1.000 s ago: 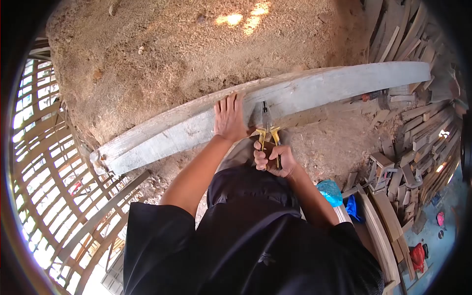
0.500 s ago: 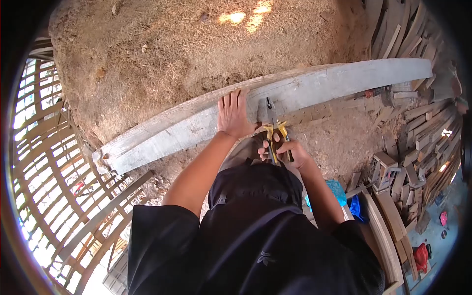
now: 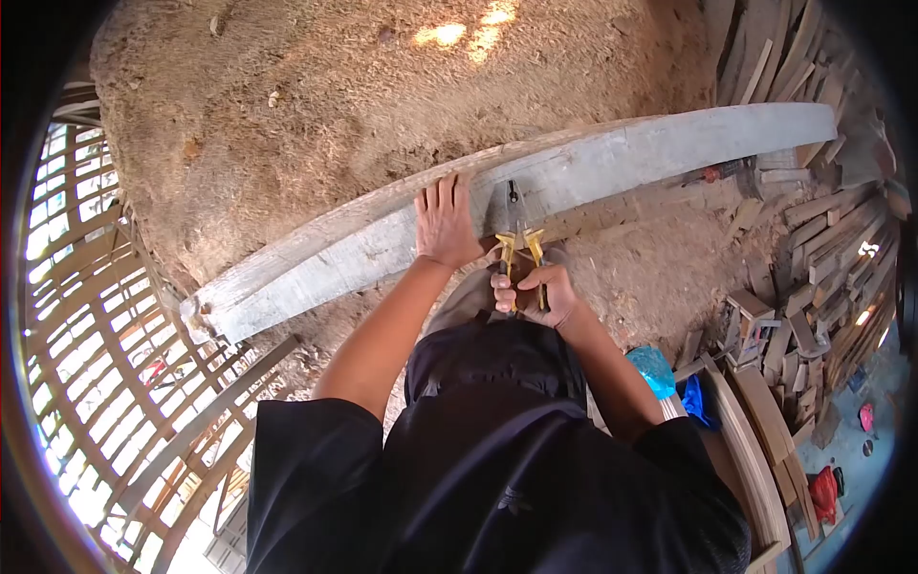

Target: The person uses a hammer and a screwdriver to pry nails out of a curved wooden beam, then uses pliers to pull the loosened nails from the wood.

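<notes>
A long pale curved plank lies across the view in front of my body. My left hand rests on it with fingers stretched out and holds nothing. Just right of that, my right hand is wrapped round the yellow-and-black handles of pliers. The metal jaws of the pliers reach up over the plank, beside a small dark object on its surface. Whether the jaws touch it cannot be made out.
Brown sawdust-like ground spreads beyond the plank. Wood offcuts are piled at the right. A slatted lattice stands at the left. A light-blue bag and wooden boards lie at the lower right.
The plier handles have drawn closer together in my right hand, and the tool points more upright. My left hand stays on the plank. The whole view has shifted slightly.
</notes>
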`<state>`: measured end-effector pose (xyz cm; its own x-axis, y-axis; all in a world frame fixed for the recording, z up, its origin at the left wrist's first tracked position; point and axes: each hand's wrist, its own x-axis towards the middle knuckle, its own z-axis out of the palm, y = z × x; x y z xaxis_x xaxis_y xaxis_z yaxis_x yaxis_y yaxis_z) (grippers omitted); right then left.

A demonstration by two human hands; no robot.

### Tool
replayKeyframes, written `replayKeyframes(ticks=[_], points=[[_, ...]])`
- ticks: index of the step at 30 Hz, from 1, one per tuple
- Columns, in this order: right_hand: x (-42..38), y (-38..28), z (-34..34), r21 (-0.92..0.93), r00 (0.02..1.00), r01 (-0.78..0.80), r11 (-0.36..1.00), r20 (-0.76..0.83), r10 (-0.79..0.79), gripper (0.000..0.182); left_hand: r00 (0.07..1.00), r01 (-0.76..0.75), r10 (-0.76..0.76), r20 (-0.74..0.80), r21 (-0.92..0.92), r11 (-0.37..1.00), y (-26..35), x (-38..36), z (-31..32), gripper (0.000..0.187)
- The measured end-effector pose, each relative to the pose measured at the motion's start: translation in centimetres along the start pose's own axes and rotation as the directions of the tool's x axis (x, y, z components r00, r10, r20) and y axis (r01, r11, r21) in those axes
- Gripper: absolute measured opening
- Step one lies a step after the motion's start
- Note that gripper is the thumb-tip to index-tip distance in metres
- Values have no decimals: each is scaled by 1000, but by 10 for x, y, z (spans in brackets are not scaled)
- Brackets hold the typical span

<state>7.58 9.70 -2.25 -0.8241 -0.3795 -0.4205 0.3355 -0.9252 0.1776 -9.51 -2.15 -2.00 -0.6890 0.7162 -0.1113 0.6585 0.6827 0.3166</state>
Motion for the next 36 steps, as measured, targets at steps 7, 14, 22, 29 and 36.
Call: replayKeyframes(ticks=[7,14,22,29,36], points=[[3,5,77,152,984,61,986,-172,-34,47,998,-35,29,49,117,992,-8,8,5,116],[-18,-14,3,-303,974,95,948,-167,-151,65,999,-14,14,32,8,1000,-2,2,1,118],[-6,-17,-35,-257,999,35,966,-17,-41,59,1000,-14,14,17,23,1000,-4,4,5,114],[7,-9,-46,-177,996,75,981,-38,-83,47,999,-13,13,-33,-19,1000,-2,2,5,113],[-7,8,29,-10,985,107,994,-137,-107,29,1000,-7,7,1,-36,999,2,-1,-3,115]])
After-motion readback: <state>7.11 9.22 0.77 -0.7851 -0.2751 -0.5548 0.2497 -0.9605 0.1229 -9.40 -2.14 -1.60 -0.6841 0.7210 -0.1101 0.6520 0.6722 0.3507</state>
